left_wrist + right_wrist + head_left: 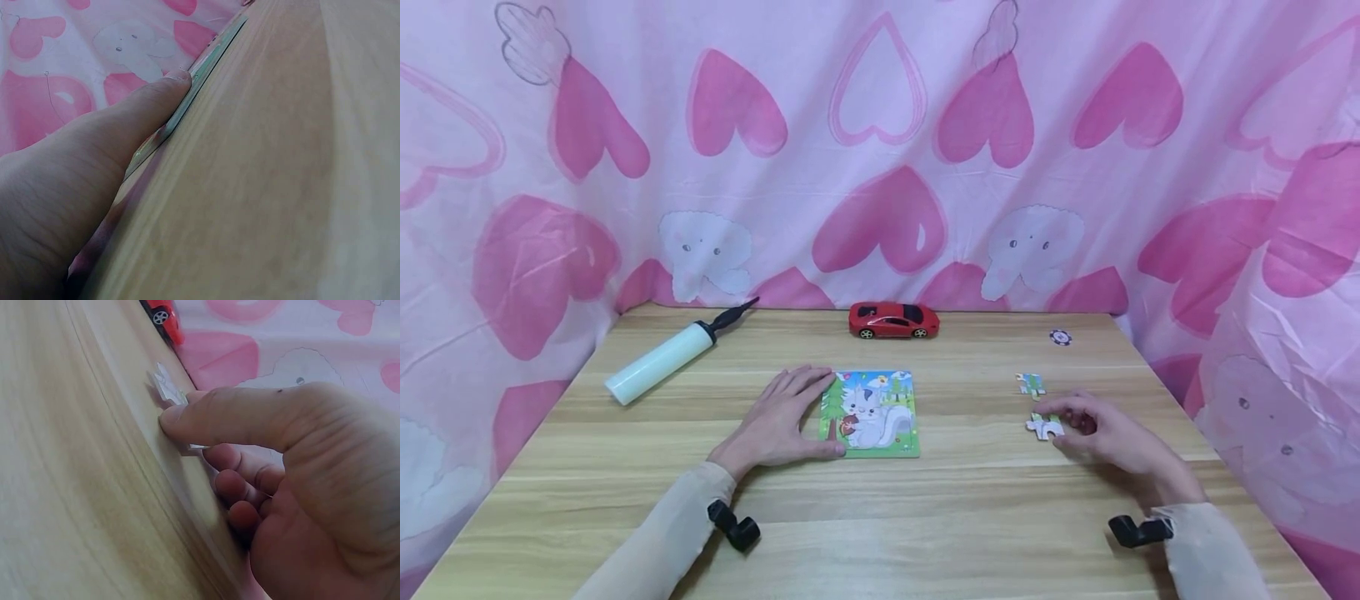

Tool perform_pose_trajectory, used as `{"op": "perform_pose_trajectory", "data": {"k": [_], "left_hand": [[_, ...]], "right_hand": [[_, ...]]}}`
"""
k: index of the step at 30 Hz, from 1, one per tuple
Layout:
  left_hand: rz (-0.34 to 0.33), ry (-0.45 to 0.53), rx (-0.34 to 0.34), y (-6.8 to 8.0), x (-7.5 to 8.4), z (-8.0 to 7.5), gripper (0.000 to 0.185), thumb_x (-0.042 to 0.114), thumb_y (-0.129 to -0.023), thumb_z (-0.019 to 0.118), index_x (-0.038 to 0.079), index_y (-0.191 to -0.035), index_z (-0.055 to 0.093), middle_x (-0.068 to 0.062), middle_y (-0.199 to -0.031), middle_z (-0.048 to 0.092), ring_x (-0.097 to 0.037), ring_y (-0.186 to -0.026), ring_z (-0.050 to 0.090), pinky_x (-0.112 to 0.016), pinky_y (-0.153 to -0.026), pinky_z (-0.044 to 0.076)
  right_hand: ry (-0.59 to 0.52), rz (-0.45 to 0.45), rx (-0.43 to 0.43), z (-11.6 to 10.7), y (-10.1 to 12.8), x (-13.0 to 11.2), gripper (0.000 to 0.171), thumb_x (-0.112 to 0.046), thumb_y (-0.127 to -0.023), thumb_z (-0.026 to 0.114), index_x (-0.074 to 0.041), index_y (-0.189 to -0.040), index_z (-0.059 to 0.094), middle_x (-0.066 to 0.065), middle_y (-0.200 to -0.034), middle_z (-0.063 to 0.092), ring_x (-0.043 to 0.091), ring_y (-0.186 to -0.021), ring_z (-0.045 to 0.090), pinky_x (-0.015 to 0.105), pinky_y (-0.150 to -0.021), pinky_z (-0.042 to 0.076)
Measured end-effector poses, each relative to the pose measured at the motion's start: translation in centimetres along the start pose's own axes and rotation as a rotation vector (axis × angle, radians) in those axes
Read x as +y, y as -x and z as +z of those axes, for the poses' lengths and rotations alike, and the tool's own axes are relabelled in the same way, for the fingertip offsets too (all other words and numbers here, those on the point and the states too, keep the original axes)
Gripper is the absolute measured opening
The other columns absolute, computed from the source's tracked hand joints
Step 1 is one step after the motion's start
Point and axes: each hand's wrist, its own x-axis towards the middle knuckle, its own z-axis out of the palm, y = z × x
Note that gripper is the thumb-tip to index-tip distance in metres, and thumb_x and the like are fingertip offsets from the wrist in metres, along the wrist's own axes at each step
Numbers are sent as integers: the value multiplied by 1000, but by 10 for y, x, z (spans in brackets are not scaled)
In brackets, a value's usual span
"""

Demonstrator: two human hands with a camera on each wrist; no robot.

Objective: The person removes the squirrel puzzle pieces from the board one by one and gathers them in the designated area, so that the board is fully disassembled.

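Currently, the scene reads as follows.

Left hand: the left hand (778, 421) lies flat with relaxed, straight fingers, its thumb along the near-left edge of the puzzle board (871, 414), pressing rather than gripping.

Right hand: the right hand (1101, 437) pinches the white puzzle piece (1045, 427) with curled fingertips, the piece low on or just above the bench (880, 517).

Puzzle board: it lies flat at the bench centre, well apart from the held piece; the picture shows a white cat.

Second loose piece: a small coloured piece (1032, 384) lies just beyond the right hand.

Surroundings: a red toy car (893, 321) stands behind the board, a white hand pump (662, 360) lies at far left, and a small round token (1060, 337) sits at far right.

Risk, grip: the pinch looks shallow, so the piece could slip or rotate on lifting.

Risk, board: a light left-hand press may let the board slide when a piece is pushed in.

Risk, neighbour: the right hand's knuckles could nudge the coloured piece.
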Motion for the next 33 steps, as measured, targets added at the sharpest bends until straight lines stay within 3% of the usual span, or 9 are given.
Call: {"op": "perform_pose_trajectory", "data": {"k": [22, 33], "left_hand": [[10, -6, 5, 0, 0, 0, 126, 92, -78, 75, 17, -174, 42, -4, -178, 38, -34, -167, 29, -63, -140, 13], [0, -7, -3, 0, -2, 2, 127, 94, -78, 73, 19, -174, 41, -3, -179, 37, -34, -168, 26, -63, -140, 14]], "right_hand": [[-7, -4, -17, 0, 2, -2, 47, -14, -98, 86, -19, -144, 76, 7, -140, 63, 20, -104, 52, 29, -83, 49], [-28, 41, 5, 1, 1, -2, 49, -16, -100, 85, -16, -147, 73, 7, -141, 66, 19, -107, 54, 25, -86, 50]]}}
